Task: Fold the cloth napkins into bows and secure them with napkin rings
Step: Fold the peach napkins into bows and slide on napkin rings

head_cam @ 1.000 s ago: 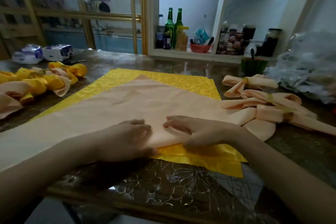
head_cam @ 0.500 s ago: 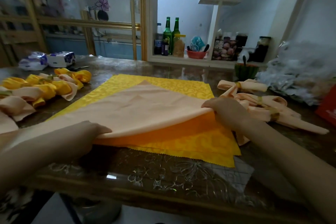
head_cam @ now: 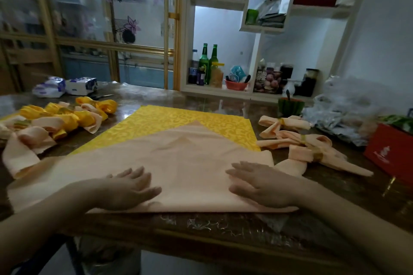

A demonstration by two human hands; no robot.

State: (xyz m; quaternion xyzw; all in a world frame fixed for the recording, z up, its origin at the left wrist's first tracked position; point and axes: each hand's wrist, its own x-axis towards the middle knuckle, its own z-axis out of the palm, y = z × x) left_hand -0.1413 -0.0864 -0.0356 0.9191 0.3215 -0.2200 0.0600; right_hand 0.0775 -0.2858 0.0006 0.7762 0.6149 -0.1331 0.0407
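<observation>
Both palms flat: left hand (head_cam: 131,187) and right hand (head_cam: 261,185) press the peach napkin (head_cam: 185,163), fingers spread, gripping nothing; it lies over the yellow napkin (head_cam: 178,118) on the table (head_cam: 223,230).

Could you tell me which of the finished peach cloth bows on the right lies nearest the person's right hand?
The nearest peach bow with the gold ring, closest to the table's front edge, lies just beyond the right hand; the other two peach bows sit farther back.

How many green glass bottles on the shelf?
2. Both stand side by side on the bottom shelf behind the table: left bottle, right bottle. Jars beside them may hide more.
</observation>
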